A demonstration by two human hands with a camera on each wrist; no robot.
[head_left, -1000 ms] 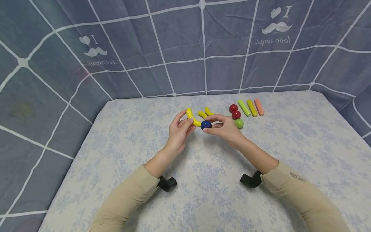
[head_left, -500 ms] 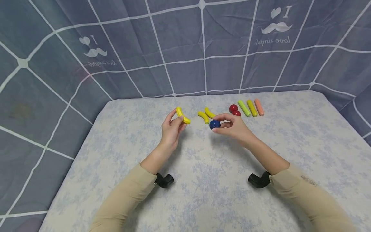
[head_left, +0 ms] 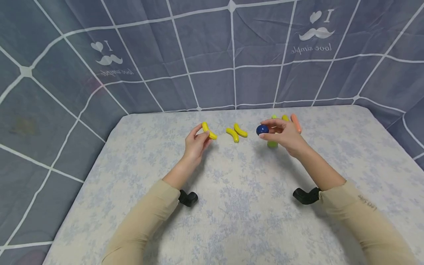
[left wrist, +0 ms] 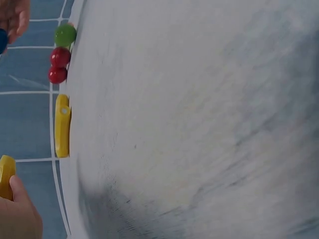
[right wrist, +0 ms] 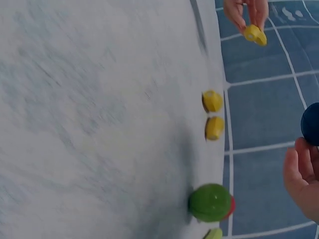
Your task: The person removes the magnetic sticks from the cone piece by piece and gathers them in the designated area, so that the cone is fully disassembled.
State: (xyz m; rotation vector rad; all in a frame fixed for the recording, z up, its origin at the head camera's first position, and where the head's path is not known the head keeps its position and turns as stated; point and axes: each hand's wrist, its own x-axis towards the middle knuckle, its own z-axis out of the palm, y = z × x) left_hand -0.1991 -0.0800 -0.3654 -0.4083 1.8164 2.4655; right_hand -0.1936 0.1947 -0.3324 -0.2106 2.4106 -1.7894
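My left hand (head_left: 194,145) pinches a yellow toy banana (head_left: 208,131) between thumb and fingers, above the table left of centre. My right hand (head_left: 288,138) holds a dark blue ball (head_left: 262,129) by its fingertips, raised over the right part of the tabletop. Two more toy bananas, one nearer (head_left: 233,134) and one farther (head_left: 240,130), lie side by side between the hands. A green ball (head_left: 272,144) sits below the right hand in the head view, partly covered. Two red balls, hidden there behind that hand, show in the left wrist view, one larger (left wrist: 60,57) and one smaller (left wrist: 57,75).
Beyond the right hand lie an orange stick (head_left: 296,122), a yellow stick (head_left: 285,117) and a light green stick (head_left: 274,116), the last two mostly covered. The table (head_left: 212,206) has a pale floral cloth. A blue-grey curtain (head_left: 212,88) hangs behind its far edge.
The hands have drawn apart. My right hand carried the blue ball rightward, lately away over the other balls; my left hand took its banana left, then stayed nearly still.
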